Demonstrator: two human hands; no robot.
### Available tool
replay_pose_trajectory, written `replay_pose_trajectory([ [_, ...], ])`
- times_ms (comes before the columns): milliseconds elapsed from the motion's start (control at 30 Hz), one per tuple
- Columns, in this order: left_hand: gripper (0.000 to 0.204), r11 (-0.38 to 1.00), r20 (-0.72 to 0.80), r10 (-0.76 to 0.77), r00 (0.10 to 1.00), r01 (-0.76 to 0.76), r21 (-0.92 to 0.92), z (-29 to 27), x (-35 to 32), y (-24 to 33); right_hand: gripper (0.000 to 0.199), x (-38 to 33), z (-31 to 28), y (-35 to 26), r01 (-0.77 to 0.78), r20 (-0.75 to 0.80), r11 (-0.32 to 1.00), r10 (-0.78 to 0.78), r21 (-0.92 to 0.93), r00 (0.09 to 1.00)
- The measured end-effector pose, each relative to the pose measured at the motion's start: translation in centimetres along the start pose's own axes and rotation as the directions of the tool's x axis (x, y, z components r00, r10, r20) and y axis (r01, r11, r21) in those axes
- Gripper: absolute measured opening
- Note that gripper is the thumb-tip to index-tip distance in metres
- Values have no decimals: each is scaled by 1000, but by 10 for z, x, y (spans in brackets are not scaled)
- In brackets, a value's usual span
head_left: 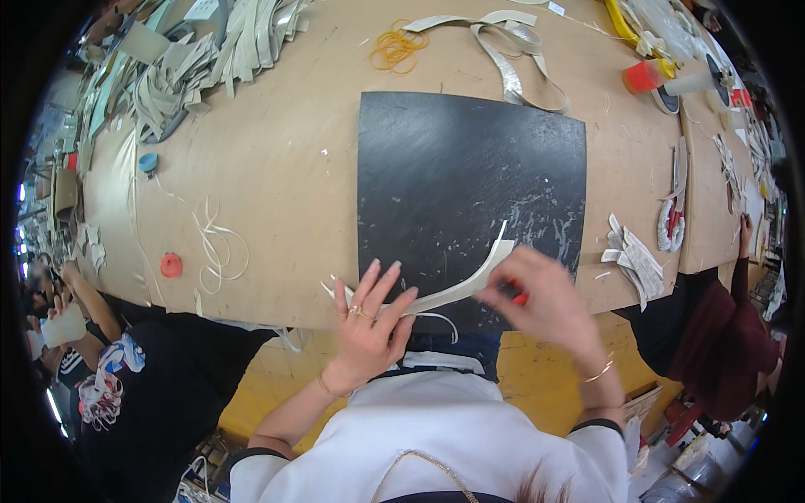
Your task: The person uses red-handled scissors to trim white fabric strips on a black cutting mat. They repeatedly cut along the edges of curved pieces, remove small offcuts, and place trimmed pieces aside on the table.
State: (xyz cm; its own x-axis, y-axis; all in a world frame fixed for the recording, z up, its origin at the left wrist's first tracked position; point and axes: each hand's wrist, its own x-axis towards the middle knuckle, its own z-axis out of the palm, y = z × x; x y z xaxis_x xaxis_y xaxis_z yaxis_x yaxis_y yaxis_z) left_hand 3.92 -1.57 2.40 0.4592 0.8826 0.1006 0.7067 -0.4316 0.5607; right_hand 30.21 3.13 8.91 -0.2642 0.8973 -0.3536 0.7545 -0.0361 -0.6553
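A curved off-white strip [459, 289] lies along the near edge of a black cutting mat [453, 168]. My left hand [369, 327], fingers spread flat, presses on the strip's left part and touches the mat. At the strip's right end is my right hand [543, 298], closed and slightly blurred. It grips a small red-and-black tool [516, 293], mostly hidden by the fingers, so its kind is not clear. A narrow white sliver [451, 323] curls off the mat's near edge between my hands. Another thin end [504, 228] sticks up beside the strip's right tip.
Grey-beige strips [256, 38] are heaped at the far left. Yellow rubber bands [396, 49] and a looped strip [503, 63] lie beyond the mat. On the right are white pieces [637, 261] and scissors [670, 225]; on the left, a red cap [171, 266]. People work at both sides.
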Motion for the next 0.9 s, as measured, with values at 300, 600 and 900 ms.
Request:
replay_pose_trajectory([
  [300,47,785,-177,-613,770,570,-241,-16,-47,-9,36,-28,87,-31,-175,-85,982,169,-71,982],
  [600,47,772,-319,-544,776,313,-554,7,-7,-2,16,-31,82,-31,-50,-102,999,50,-2,993],
  [900,41,997,-334,-76,940,67,-38,-9,34,-35,25,-14,78,-35,-227,-74,930,258,290,963],
])
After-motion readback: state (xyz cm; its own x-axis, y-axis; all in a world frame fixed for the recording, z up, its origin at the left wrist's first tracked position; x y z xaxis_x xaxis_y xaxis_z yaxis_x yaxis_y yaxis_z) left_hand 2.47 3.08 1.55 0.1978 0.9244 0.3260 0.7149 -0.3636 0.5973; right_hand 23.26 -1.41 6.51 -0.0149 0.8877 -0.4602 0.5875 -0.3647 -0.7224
